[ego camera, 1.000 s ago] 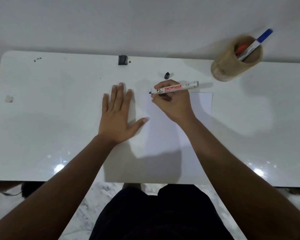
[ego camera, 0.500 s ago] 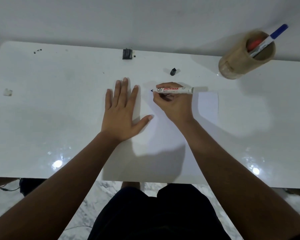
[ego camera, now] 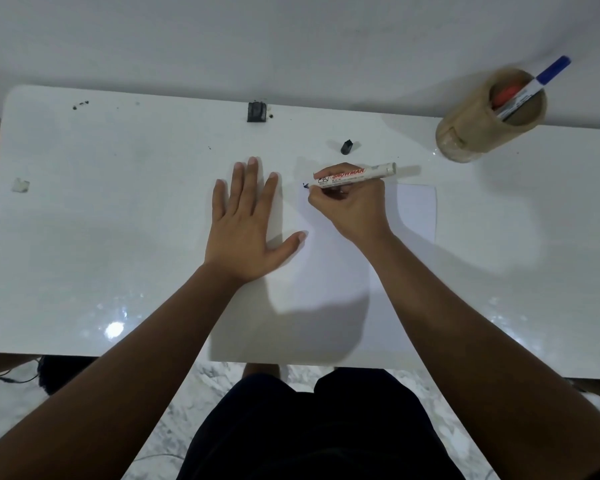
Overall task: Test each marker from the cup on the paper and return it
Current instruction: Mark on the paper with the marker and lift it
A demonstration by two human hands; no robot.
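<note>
Head view: "SNOWMAN"-labelled marker [ego camera: 355, 174]

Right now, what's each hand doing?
Left hand: open, flat on the white paper sheet.
Right hand: closed on the white Snowman marker.

A glossy white rectangular table [ego camera: 118, 220] carries a small black square block [ego camera: 257, 112] at its far edge, dark specks [ego camera: 80, 105] and a pale scrap [ego camera: 20, 185].

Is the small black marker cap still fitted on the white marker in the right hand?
No, the small black cap lies on the white table, apart from the white marker.
</note>
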